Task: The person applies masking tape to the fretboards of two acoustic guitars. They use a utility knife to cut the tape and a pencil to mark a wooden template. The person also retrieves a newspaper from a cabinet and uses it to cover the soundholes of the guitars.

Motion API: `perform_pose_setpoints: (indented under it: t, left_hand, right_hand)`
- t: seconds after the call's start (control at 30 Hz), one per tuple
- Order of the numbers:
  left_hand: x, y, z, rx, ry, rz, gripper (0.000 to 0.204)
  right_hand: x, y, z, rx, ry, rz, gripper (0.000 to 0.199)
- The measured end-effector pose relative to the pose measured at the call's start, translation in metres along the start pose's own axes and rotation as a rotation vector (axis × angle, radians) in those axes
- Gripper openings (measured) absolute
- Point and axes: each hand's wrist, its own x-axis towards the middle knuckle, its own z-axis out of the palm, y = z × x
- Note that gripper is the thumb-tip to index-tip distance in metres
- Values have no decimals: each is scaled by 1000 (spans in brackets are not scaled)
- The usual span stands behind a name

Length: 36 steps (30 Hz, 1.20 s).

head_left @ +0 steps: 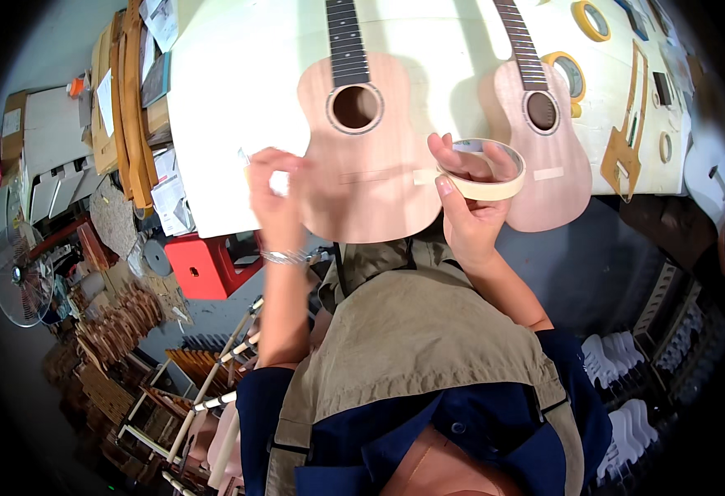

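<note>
My right hand [476, 219] is closed on a roll of cream masking tape [495, 191], with fingers through its ring and the thumb against its outer side. A short tape end sticks out leftward from the roll, over the edge of an unfinished pale wood guitar [319, 149]. Thin dark lines mark this guitar's top below the soundhole. My left hand [276, 186] is raised at the guitar's left side, blurred by motion; its fingers curl, and whether they hold anything is unclear. A second guitar [573, 178] lies to the right, a pale tape strip [548, 174] on its top.
Both guitars lie on a white-covered table [230, 91]. At the right are a yellow tape roll [591, 21] and a wooden template [621, 157]. A red stool [205, 266] stands below the table's left end. Beyond are a fan [21, 274] and racks of wooden parts [119, 322].
</note>
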Motion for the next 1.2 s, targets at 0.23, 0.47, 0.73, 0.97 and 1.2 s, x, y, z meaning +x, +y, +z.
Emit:
perform_pose_setpoints:
  t: [0.23,0.47,0.73,0.97,1.2]
  left_hand:
    - [-38,23,21,-161,-283,-96,14]
    - [-31,-8,-12,358,-207,-8,17]
    - [-20,-25,7,595,-152,151,19]
    - [-20,-23,9,567,-138,119,19]
    - [-49,-24,17,1027,-220,529,37]
  right_hand:
    - [-21,14,36,233,-7,147,48]
    - [-24,17,-8,-1143,-91,-71,43]
    - [-21,43,-15,-1434,-130,-160,51]
    - [-23,47,-16,-1548,-161,-215,56]
    - [-21,49,-17,-1527,-169,-210,55]
